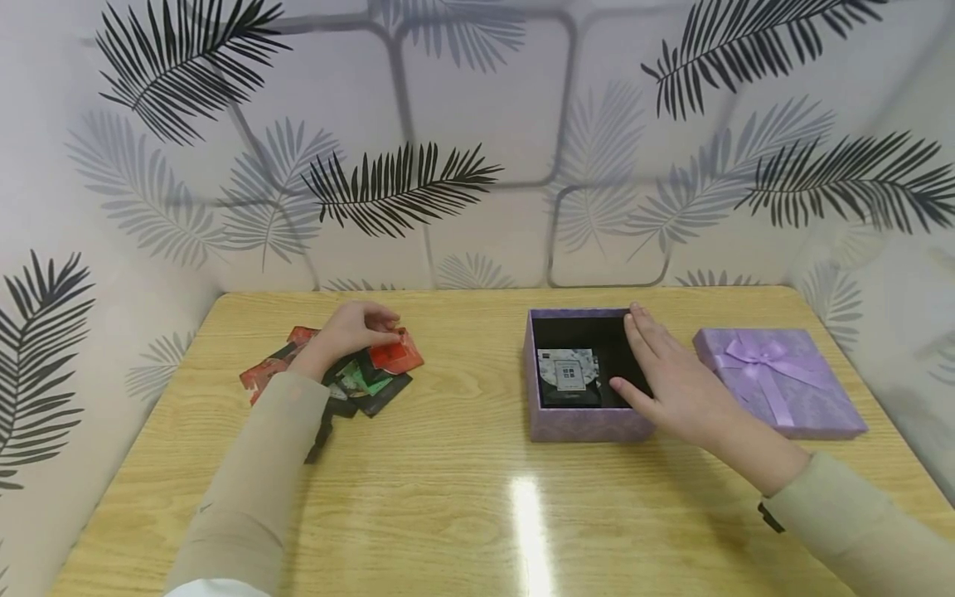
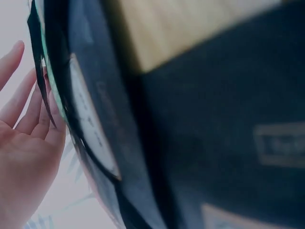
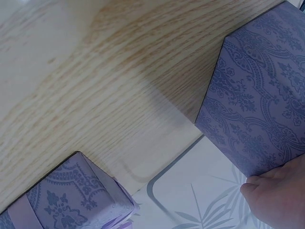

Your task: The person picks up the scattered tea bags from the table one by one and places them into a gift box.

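Observation:
Above the right end of a pile of flat packets my left hand [image 1: 345,336] reaches with bent, spread fingers, its thumb by a red packet [image 1: 394,356]. In the left wrist view its fingers [image 2: 35,107] stand apart beside a dark, green-edged packet; whether they touch it is hidden. My right hand [image 1: 671,381] lies along the right wall of an open purple patterned box [image 1: 589,424], fingers straight, thumb over the rim. Inside the black-lined box, a grey-and-black packet [image 1: 569,377] sits on the left. The right wrist view shows the hand's edge against the box's patterned side [image 3: 257,105].
Right of the box sits its purple lid [image 1: 794,385] with a ribbon bow. Other packets in the pile are black, such as a black packet [image 1: 384,396], red or green. A leaf-patterned wall covering [image 1: 485,240] stands behind the wooden table [image 1: 448,497].

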`<state>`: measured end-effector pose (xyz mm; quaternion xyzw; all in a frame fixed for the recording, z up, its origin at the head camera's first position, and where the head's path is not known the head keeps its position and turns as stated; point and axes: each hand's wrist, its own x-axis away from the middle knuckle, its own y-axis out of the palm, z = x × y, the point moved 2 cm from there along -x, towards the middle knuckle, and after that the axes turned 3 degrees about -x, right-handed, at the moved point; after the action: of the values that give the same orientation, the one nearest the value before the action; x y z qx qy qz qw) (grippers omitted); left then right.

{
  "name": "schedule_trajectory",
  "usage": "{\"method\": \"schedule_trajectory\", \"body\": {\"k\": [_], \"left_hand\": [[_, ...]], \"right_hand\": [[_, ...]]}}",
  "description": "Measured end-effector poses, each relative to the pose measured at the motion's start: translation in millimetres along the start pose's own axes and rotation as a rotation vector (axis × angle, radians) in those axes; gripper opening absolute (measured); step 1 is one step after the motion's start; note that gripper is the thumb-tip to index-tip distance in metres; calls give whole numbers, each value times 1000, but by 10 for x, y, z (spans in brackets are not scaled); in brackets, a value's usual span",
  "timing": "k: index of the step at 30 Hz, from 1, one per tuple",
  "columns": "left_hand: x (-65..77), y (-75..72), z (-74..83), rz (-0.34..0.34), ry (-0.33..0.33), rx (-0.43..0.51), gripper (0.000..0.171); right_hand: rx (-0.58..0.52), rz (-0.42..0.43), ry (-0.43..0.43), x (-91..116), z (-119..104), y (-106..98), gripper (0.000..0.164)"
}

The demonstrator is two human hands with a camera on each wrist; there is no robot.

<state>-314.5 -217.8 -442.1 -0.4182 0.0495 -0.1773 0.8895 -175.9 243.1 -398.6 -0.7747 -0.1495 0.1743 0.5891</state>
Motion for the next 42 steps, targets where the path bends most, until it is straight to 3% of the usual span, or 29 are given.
{"method": "schedule_trajectory", "body": {"k": [20,27,36,42], "left_hand": [[-21,60,-37,33,-7,3,30],[20,2,-18,63,-75,15,32],[138,-114,63,162,-217,185,34],[180,-186,110,197,-225,113,32]], "right_hand": [[-9,3,-4,9,-2,-3,90],[-10,10,-3,2,-9,-22,90],[-8,8,-2,5,9,8,90],[-7,7,-1,1,-2,-4,90]]}}
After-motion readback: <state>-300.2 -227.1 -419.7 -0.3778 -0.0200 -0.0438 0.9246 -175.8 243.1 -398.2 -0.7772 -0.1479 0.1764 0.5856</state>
